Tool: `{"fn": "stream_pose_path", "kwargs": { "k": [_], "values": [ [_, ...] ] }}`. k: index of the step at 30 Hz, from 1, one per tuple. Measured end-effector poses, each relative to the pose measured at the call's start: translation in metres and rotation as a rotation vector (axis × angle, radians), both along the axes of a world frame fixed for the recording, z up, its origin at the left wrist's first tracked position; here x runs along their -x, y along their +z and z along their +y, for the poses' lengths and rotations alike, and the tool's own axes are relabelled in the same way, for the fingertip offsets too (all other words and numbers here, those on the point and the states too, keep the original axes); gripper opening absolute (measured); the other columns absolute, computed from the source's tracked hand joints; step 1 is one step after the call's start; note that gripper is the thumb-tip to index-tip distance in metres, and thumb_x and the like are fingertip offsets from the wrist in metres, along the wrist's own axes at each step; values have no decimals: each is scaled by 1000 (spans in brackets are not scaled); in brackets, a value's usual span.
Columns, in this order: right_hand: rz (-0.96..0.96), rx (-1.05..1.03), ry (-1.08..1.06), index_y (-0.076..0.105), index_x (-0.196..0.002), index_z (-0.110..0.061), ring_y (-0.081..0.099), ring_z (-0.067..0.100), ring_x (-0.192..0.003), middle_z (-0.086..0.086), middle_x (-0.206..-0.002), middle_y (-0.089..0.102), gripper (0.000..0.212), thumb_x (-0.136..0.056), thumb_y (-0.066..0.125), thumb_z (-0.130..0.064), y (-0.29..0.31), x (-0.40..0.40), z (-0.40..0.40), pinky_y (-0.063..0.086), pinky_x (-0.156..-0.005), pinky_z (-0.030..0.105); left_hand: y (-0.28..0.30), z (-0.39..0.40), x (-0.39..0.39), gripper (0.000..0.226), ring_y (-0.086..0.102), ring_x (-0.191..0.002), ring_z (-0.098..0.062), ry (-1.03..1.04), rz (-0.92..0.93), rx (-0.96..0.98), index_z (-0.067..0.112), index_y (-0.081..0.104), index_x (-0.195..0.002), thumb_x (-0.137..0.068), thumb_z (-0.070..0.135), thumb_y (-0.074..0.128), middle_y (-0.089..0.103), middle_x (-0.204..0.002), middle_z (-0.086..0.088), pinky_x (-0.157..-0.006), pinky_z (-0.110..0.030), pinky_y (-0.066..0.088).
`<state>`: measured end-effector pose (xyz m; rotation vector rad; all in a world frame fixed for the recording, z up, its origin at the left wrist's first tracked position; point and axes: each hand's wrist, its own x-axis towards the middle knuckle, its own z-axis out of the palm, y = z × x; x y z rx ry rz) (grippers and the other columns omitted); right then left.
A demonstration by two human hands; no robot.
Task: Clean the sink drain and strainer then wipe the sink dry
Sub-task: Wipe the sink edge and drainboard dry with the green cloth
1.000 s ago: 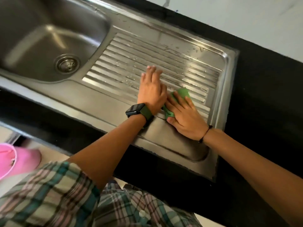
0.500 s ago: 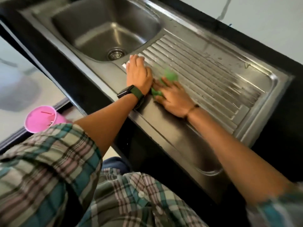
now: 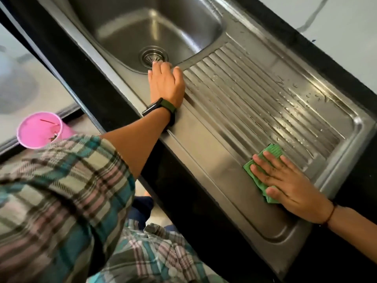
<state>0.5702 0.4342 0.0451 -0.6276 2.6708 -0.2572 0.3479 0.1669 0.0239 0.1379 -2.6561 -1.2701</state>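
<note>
A stainless steel sink [image 3: 126, 23] has a round strainer [image 3: 153, 56] in its drain. A ribbed drainboard [image 3: 255, 94] with water drops runs to its right. My left hand [image 3: 166, 84], a dark watch on its wrist, rests flat on the steel between basin and drainboard, fingertips at the basin's rim near the strainer. My right hand [image 3: 285, 180] presses a folded green cloth [image 3: 273, 150] flat on the near right corner of the drainboard, fingers straight.
A black countertop [image 3: 363, 201] frames the sink, with a pale wall [image 3: 336, 21] behind. A pink cup [image 3: 38, 129] stands low at the left, below the counter edge. My plaid shirt fills the lower left.
My right hand slid the green cloth from beside my left hand to the drainboard's near right corner. My left hand stayed by the basin's edge. The view has shifted.
</note>
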Motion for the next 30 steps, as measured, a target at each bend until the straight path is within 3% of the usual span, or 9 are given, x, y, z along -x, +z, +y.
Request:
{"fn": "stream_pose_path", "kwargs": {
  "k": [3, 8, 11, 14, 20, 26, 30],
  "values": [
    [40, -10, 39, -3, -144, -38, -2, 16, -144, -27, -152, -14, 52, -94, 1, -53, -2, 14, -7, 3, -116, 37, -3, 2, -1, 42, 44, -107, -22, -36, -3, -14, 6, 53, -101, -82, 32, 24, 47, -103, -2, -107, -34, 22],
    [110, -55, 90, 18, -143, -23, 0, 12, -144, -5, -152, 14, 55, -96, 3, -47, -5, 55, -36, 8, -114, 42, -4, 3, -1, 47, 40, -121, -27, -72, -15, 11, 5, 50, -109, -83, 33, 24, 50, -120, -10, -114, -42, 15],
    [150, -83, 119, 15, -141, -22, 8, 23, -143, -1, -151, 13, 54, -93, 11, -47, -8, 91, -62, 8, -115, 44, -6, 3, 0, 48, 38, -126, -27, -86, -15, 13, 5, 50, -112, -83, 33, 23, 49, -125, -10, -116, -41, 9],
    [173, -82, 107, 10, -143, -27, 6, 22, -144, -4, -154, 12, 56, -90, 12, -45, -11, 128, -89, 7, -116, 44, -6, 4, 1, 49, 35, -130, -25, -88, -20, 22, 6, 49, -113, -83, 34, 23, 47, -127, -9, -117, -40, 5],
    [175, 3, 62, 21, -145, -27, 5, 19, -146, -1, -157, 14, 54, -93, 22, -39, -22, 206, -143, 1, -116, 45, -6, 5, 2, 51, 31, -134, -25, -90, -28, -21, 8, 47, -119, -83, 35, 23, 46, -131, -9, -117, -41, -1],
    [285, -175, 78, 5, -148, -22, 1, 16, -146, -4, -157, 11, 57, -98, 28, -34, -27, 263, -186, 2, -119, 42, -2, 1, 2, 48, 25, -137, -25, -52, -38, -167, 7, 49, -117, -80, 29, 28, 46, -134, -13, -115, -39, -1],
    [257, -116, 26, 10, -147, -18, 5, 17, -145, 0, -156, 15, 55, -97, 32, -26, -25, 253, -186, 3, -119, 41, 5, 1, -4, 50, 42, -118, -27, -24, -9, -190, 3, 53, -111, -76, 31, 29, 52, -119, -14, -108, -32, 11]
  ]
}}
